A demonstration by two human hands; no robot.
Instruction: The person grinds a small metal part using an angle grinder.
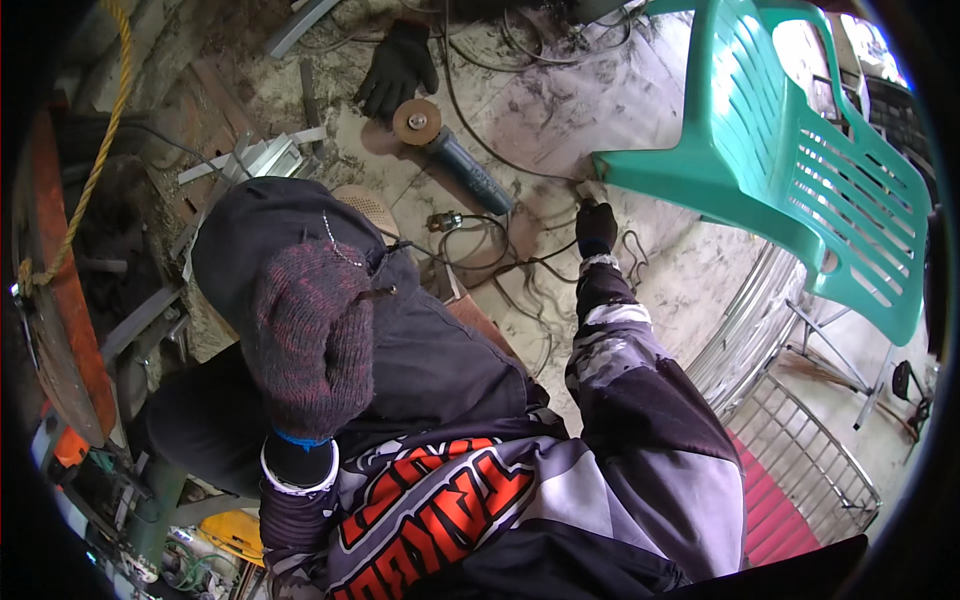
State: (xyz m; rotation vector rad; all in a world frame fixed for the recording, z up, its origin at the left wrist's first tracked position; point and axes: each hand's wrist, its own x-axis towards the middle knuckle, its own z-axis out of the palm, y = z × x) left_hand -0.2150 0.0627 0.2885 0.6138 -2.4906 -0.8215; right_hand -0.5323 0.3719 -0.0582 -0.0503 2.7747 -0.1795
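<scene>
My left hand (312,335), in a grey and maroon knit glove, is closed over my bent left knee. A short dark rod-like stub (380,292) juts out beside its curled fingers; what it belongs to is hidden. My right hand (597,228), in a dark glove, reaches down to the floor by the green chair's leg. Its fingers are closed around something small and greyish (588,190), close to a dark cord. Between my hands, an angle grinder (468,172) with a brown disc lies on the floor. An empty black glove (402,72) lies just beyond it.
A green plastic chair (755,150) stands at the right, above a wire rack (810,450) and a red slatted surface (765,500). Loose cords (500,250) loop across the floor. Metal offcuts (265,160) lie at the left, near a hanging yellow rope (100,150).
</scene>
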